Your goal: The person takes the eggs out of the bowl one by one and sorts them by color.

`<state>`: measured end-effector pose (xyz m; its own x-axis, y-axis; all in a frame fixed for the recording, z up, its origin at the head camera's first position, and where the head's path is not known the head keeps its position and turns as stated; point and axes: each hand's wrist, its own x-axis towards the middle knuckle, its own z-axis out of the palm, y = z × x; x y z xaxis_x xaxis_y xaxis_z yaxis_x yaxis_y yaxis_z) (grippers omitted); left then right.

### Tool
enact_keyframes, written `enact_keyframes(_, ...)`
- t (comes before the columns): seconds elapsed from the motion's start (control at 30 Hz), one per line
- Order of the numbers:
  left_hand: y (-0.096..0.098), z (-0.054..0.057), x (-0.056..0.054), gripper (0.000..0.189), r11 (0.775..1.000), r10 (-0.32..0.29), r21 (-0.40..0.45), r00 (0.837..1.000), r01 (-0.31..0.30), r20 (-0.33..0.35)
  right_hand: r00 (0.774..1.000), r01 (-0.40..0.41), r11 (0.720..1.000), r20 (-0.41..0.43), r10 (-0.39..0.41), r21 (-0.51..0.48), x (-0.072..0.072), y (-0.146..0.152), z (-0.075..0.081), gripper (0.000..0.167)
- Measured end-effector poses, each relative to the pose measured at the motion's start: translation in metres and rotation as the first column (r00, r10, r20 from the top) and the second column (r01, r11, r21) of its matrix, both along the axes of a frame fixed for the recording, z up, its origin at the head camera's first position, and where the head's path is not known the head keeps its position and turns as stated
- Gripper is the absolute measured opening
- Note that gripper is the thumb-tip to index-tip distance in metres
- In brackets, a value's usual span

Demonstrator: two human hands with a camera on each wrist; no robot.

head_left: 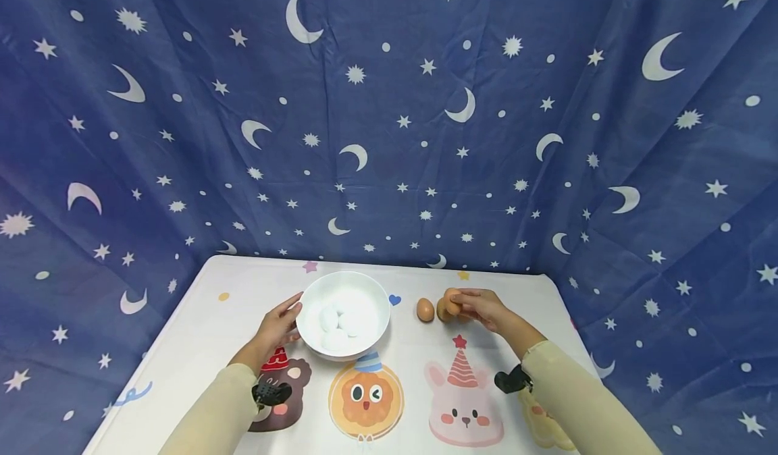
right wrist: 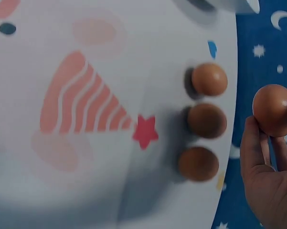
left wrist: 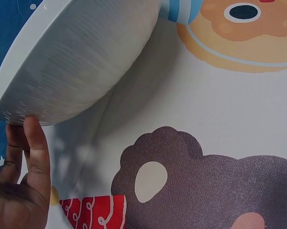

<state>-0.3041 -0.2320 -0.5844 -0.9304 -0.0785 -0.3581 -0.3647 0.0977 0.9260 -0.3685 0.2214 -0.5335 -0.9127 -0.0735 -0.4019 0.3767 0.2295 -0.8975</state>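
The held egg (head_left: 452,301), pinched by the fingers of the right hand (head_left: 482,308) above three brown eggs (right wrist: 209,79), should probably be treated as light, rigid, smooth and easily cracked, and gripped gently around its middle, while the white bowl (head_left: 378,306) is touched by the spread fingers of the left hand (head_left: 276,325).

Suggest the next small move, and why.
Probably bring the right hand toward the white bowl: its fingers hold a brown egg raised off the table, and the left hand touches the bowl, which contains white rounded objects.
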Motion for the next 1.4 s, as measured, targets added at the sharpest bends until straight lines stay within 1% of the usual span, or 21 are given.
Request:
enact_keyframes(0.07, 0.000, -0.001, 0.000, 0.053, 1.000, 0.007, 0.010, 1.000, -0.007, 0.005, 1.000, 0.001, 1.000, -0.006, -0.001, 0.007, -0.002, 0.008, 0.000, 0.059)
enact_keyframes(0.17, 0.000, -0.002, 0.000, 0.053, 1.000, 0.014, 0.019, 1.000, -0.015, 0.008, 0.999, 0.035, 0.999, -0.009, -0.035, 0.018, -0.005, 0.019, 0.000, 0.061)
enact_keyframes(0.23, 0.000, -0.002, 0.000, 0.053, 1.000, 0.015, 0.013, 1.000, -0.015, 0.011, 0.999, 0.039, 0.999, -0.013, -0.038, 0.036, -0.007, 0.027, -0.001, 0.064)
enact_keyframes(0.3, 0.000, -0.001, 0.001, 0.054, 1.000, 0.014, 0.008, 1.000, -0.014, 0.013, 0.998, 0.070, 0.997, -0.007, -0.070, 0.037, -0.009, 0.034, -0.002, 0.063)
enact_keyframes(0.37, 0.000, -0.001, 0.001, 0.054, 1.000, 0.012, -0.002, 1.000, -0.012, 0.013, 0.997, 0.073, 0.996, -0.003, -0.073, 0.051, -0.010, 0.042, -0.004, 0.064)
enact_keyframes(0.43, 0.000, 0.000, 0.001, 0.054, 1.000, 0.015, -0.004, 1.000, -0.014, 0.015, 0.995, 0.101, 0.993, 0.008, -0.101, 0.056, -0.011, 0.048, -0.007, 0.064)
enact_keyframes(0.7, -0.002, -0.001, 0.001, 0.054, 1.000, 0.005, 0.000, 1.000, -0.005, 0.018, 0.983, 0.177, 0.983, 0.032, -0.178, 0.046, -0.012, 0.065, -0.022, 0.064)
enact_keyframes(0.9, -0.003, -0.001, -0.001, 0.056, 1.000, 0.001, -0.014, 1.000, -0.001, 0.010, 0.975, 0.208, 0.974, 0.062, -0.214, 0.092, -0.012, 0.072, -0.038, 0.065)
enact_keyframes(1.03, -0.002, -0.002, -0.003, 0.056, 1.000, -0.007, -0.019, 1.000, 0.007, 0.010, 0.972, 0.216, 0.971, 0.067, -0.224, 0.104, -0.010, 0.074, -0.044, 0.065)
enact_keyframes(1.27, -0.001, -0.003, -0.003, 0.056, 1.000, 0.012, -0.020, 1.000, -0.011, 0.021, 0.978, 0.203, 0.971, 0.021, -0.208, 0.129, -0.014, 0.073, -0.053, 0.061)
enact_keyframes(1.4, -0.001, -0.004, -0.003, 0.057, 1.000, 0.021, -0.014, 0.999, -0.020, 0.024, 0.981, 0.194, 0.970, -0.001, -0.196, 0.146, -0.016, 0.069, -0.055, 0.061)
